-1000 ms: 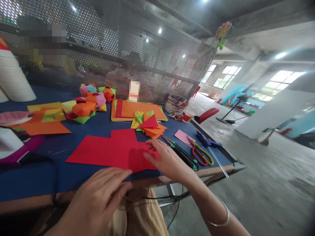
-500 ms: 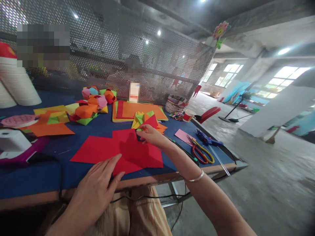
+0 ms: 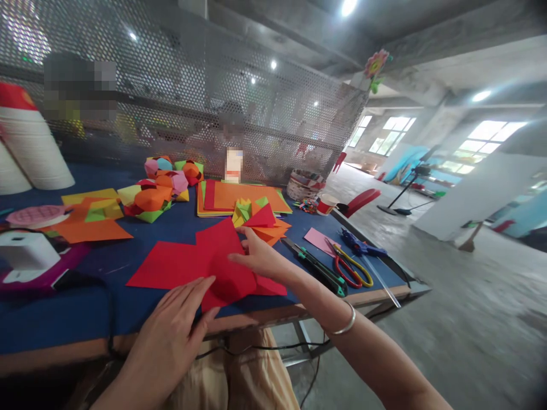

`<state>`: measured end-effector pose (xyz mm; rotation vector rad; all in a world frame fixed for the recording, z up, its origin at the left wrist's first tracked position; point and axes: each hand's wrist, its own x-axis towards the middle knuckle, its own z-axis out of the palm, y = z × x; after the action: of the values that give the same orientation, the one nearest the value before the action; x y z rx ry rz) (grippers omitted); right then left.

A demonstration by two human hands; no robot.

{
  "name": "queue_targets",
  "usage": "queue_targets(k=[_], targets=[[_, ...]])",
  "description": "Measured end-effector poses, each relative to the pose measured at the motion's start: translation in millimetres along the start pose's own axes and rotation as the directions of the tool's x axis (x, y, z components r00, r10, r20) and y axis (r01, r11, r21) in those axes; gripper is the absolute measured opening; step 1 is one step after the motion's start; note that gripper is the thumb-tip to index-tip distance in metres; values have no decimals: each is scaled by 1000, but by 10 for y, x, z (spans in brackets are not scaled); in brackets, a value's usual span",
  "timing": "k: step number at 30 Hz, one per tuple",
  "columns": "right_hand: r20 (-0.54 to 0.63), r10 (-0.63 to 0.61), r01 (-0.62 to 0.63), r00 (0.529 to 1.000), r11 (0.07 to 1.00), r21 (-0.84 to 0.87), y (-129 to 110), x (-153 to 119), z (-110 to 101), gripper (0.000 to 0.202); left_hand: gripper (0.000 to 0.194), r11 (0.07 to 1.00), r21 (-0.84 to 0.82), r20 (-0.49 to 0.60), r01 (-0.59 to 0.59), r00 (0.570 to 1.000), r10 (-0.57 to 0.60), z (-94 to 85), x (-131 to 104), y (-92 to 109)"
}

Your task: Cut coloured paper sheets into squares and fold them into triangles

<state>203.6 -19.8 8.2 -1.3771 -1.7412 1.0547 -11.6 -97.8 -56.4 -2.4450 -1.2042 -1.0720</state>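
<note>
Sheets of red paper lie overlapped at the front of the blue table, the upper one curling up on its right side. My left hand rests on the near edge of that sheet with its fingers stretched out flat. At the sheet's far right edge, my right hand pinches the paper between thumb and fingers and bends it upward. Just beyond it lie folded red, yellow, green and orange paper pieces.
Right of the paper are a utility knife, scissors and a blue glue gun. A stack of coloured paper and paper balls stand behind. A white plug and cable lie left.
My right hand has taken hold of the red sheet's far right edge and raised it, so the sheet now curves. My left hand stays on the paper.
</note>
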Motion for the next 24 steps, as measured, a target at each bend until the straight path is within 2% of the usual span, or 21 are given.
queue_targets(k=[2,5,9,11,14,17,19,22,24], targets=[[-23,1,-1,1000,1000,15,-5,-90,-6,70,50,1000,-25,23,-6,1000,6,-29,11,7],[-31,39,-38,999,997,61,-20,-171,-51,67,69,997,-71,88,-42,995,48,-105,45,17],[94,67,-79,993,988,133,-61,-267,-91,55,65,988,-54,71,-146,986,150,-160,96,-3],[145,51,-71,988,988,134,-79,-328,-86,53,71,983,-39,75,-178,981,181,-148,110,-19],[156,12,-25,988,996,82,-66,-404,-125,46,78,978,-62,111,-200,972,206,-113,111,-38],[68,-38,40,997,999,-17,2,-471,-302,29,80,972,-61,118,-229,965,235,-96,107,-58],[-60,-85,79,995,992,-96,45,-558,-460,25,81,965,-29,84,-262,961,263,-98,113,-63],[-286,-188,124,940,966,-226,58,-804,-580,28,77,968,0,33,-251,968,251,-100,136,-27],[-296,-268,178,917,938,-297,44,-1009,-513,28,72,977,-12,40,-212,976,212,-94,156,20]])
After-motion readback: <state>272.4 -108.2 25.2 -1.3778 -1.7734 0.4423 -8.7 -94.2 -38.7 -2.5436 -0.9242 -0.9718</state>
